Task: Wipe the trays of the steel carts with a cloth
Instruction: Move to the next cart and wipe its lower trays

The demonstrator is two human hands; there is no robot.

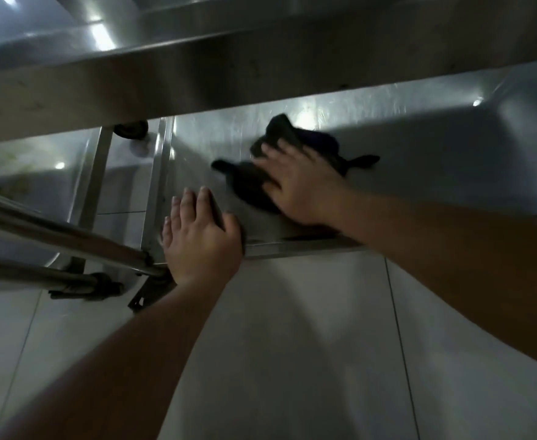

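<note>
The right hand [295, 182] lies flat on a dark cloth [260, 176], fingers spread and straight, pressing the cloth against the lower tray [435, 160] of a steel cart; nothing is curled round the fabric, so the palm alone carries it. The hand is blurred, which suggests a wiping stroke in progress. The left hand [202, 236] rests open on the near left corner of the same tray, fingers straight and pointing away from the person, palm over the raised rim [308, 247]. This placement probably braces the cart against the push of the wipe, since a caster wheel [132, 128] shows behind the corner post [156, 185] and the cart could roll. The cloth sits bunched in the left half of the tray, its loose ends trailing to the left and right of the hand. The tray surface to the right of the cloth is open steel with room for a long stroke; the far side is closed in overhead by the upper tray [197, 74], which limits how high the arm can lift. The raised rim along the near edge and the corner post on the left bound the stroke, and the cloth is likely to catch there. To the left stand the tubular rails [57, 236] of a neighbouring cart, near the left wrist. Pale floor tiles [292, 344] lie below the near rim.
</note>
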